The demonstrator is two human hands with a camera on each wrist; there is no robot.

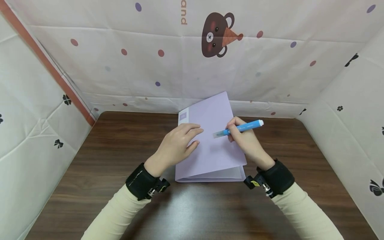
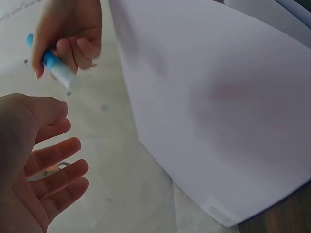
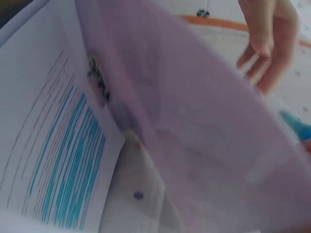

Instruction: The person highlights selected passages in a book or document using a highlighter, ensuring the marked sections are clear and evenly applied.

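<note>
A lilac folder [image 1: 210,110] stands partly open on the table, its front cover raised at an angle. Inside it, the right wrist view shows a white sheet [image 3: 29,111] with printed lines, many of them coloured blue, and a metal clip [image 3: 98,80] near the spine. My right hand [image 1: 247,143] grips a blue marker [image 1: 250,125] with a clear cap on its tip, beside the cover's right edge. The left hand [image 1: 177,143] is over the cover's left part, fingers loosely spread and holding nothing; whether it touches the cover cannot be told.
Dark wooden table [image 1: 120,146] lies under the folder. A white printed cloth [image 1: 135,73] hangs close behind the folder, with further cloth walls at left and right. Black bands [image 1: 277,178] with small cameras sit on both wrists.
</note>
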